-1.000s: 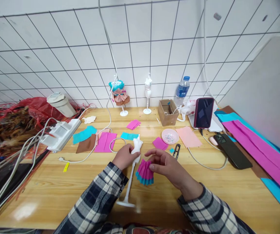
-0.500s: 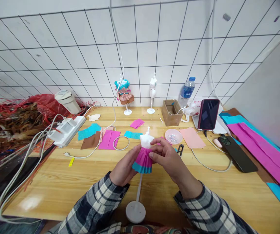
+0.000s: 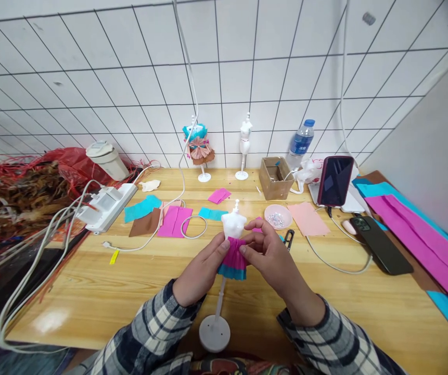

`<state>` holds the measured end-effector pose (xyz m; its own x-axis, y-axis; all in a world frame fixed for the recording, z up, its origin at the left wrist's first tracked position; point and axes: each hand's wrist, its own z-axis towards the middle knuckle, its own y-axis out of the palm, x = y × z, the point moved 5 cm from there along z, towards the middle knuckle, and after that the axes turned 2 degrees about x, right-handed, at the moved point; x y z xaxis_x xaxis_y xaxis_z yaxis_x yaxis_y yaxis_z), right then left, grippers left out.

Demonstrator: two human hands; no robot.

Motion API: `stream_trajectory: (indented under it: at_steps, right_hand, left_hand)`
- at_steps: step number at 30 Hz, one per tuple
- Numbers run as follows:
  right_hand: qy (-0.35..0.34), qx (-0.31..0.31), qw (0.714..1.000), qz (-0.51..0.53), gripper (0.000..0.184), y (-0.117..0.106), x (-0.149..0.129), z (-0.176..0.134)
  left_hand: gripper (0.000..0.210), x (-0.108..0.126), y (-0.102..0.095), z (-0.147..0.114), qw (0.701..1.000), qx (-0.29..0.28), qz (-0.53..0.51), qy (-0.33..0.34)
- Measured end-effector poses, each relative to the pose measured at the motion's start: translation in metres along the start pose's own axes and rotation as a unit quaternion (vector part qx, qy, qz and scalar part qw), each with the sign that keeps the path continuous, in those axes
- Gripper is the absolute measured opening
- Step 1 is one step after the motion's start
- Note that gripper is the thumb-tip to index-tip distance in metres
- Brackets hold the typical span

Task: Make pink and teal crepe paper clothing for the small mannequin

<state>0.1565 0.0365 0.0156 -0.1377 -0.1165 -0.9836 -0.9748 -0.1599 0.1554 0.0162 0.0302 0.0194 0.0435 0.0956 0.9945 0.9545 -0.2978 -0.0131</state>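
A small white mannequin (image 3: 233, 224) on a round-based stand (image 3: 215, 333) is tilted in front of me at the table's near edge. Around its waist is a pleated magenta paper skirt (image 3: 233, 254) with a blue hem. My left hand (image 3: 204, 268) pinches the skirt's left side, thumb on the waist edge and the other fingers hidden behind. On the opposite side, my right hand (image 3: 268, 255) grips the right edge between thumb and bent fingers. The skirt's back is out of sight.
Behind stand a dressed mannequin (image 3: 199, 143), a bare one (image 3: 245, 140) and a cardboard box (image 3: 275, 179). Coloured paper pieces (image 3: 175, 221), a pink dish of beads (image 3: 278, 216), a black phone (image 3: 380, 245) and a power strip (image 3: 109, 211) with cables lie around.
My left thumb has come over onto the skirt's waist. The skirt has shifted slightly right, while the mannequin leans a little left. My right hand keeps its pinch.
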Motion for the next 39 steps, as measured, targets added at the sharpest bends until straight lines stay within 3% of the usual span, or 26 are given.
stream_trajectory:
  at_steps: [16, 23, 32, 39]
  right_hand:
    - [-0.007, 0.048, 0.999, -0.001, 0.033, -0.007, 0.004, -0.002]
    - [-0.008, 0.06, 0.996, 0.058, 0.032, -0.006, 0.014, -0.002]
    - [-0.008, 0.061, 0.994, 0.087, 0.03, -0.002, 0.016, -0.002]
    - [-0.025, 0.073, 0.994, 0.077, 0.03, -0.003, 0.016, 0.0]
  left_hand:
    - [0.044, -0.005, -0.004, -0.001, 0.999, 0.044, 0.021, -0.013]
    - [0.04, -0.003, 0.001, -0.001, 0.999, 0.004, -0.031, -0.008]
    - [0.043, -0.008, 0.006, -0.002, 0.984, 0.006, -0.162, -0.071]
    - [0.044, -0.009, 0.007, -0.005, 0.977, 0.016, -0.183, -0.109]
